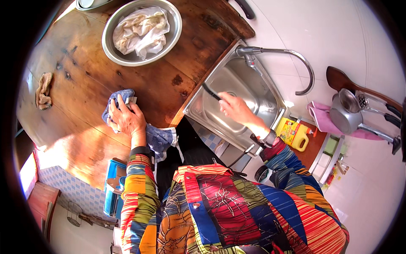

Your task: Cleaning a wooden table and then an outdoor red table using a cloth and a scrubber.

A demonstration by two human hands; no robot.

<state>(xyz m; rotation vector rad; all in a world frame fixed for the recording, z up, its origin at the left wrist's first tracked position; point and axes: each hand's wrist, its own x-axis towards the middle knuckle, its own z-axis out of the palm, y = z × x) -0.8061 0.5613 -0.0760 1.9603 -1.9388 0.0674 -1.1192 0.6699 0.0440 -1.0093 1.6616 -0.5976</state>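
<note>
My left hand (128, 120) presses down on a bunched blue cloth (124, 94) on the wooden counter (91, 80), its fingers bent over the cloth. Part of the blue cloth hangs over the counter's front edge beside my wrist. Above the steel sink (239, 80), my right hand (237, 109) is closed around a slim black stick-like thing (211, 91). That thing points up and left toward the counter; its kind cannot be made out, and its lower part is hidden in my fist.
A metal basin (179, 26) with a wet whitish cloth (141, 31) stands at the back of the counter. A brown knitted cloth (43, 91) lies far left. The curved faucet (292, 51) arches beside the sink. Right of it are a yellow jug (292, 132) and hanging pans (344, 112).
</note>
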